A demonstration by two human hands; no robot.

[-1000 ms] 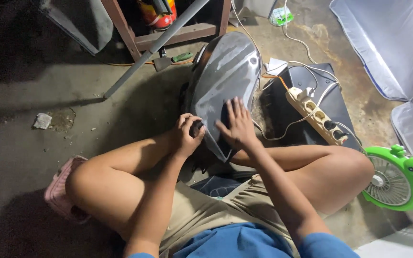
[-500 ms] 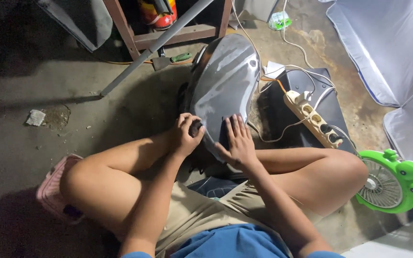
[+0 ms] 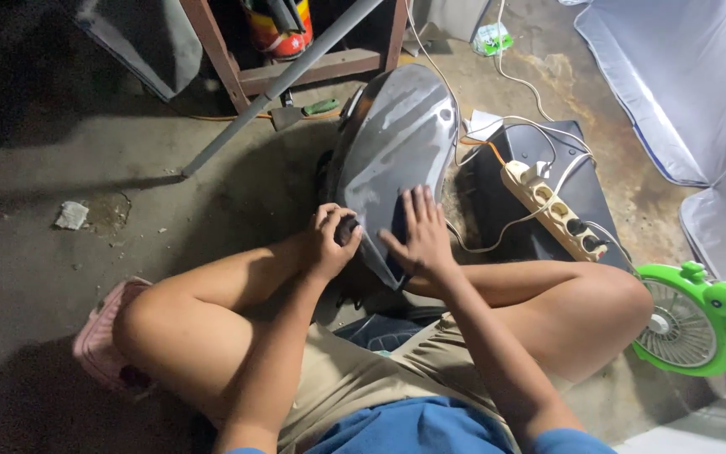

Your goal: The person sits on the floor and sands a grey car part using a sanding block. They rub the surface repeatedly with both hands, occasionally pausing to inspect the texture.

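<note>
Gripping one panel [image 3: 392, 151] (two hands)

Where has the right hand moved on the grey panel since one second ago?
Yes. The right hand slid down the grey panel toward its lower tip, then came partly back up.

Grey panel [image 3: 397, 143], green fan [image 3: 695, 324]
</note>
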